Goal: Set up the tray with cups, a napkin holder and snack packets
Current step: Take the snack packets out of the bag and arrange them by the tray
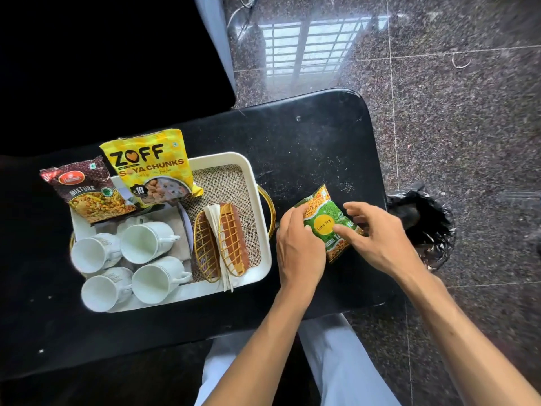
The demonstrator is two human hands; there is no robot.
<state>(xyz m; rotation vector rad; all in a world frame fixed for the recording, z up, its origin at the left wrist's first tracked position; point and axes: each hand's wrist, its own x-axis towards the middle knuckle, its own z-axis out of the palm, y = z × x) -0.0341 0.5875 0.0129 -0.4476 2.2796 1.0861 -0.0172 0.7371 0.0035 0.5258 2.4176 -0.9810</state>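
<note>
A white tray (257, 183) with gold handles sits on the black table (307, 142). Inside it lie several white cups (146, 243) on their sides at the near left. A gold wire napkin holder (222, 244) with a white napkin lies at the right. A maroon mixture packet (87, 190) and a yellow soya chunks packet (152, 168) lean at the tray's far side. A green snack packet (328, 221) lies on the table to the right of the tray. My left hand (298, 247) grips its left edge. My right hand (377, 238) pinches its right side with thumb and fingers.
A black bin bag (424, 224) sits on the floor just past the table's right edge. A dark chair seat (117, 68) stands behind the table at the far left. Speckled granite floor (453, 112) surrounds the table.
</note>
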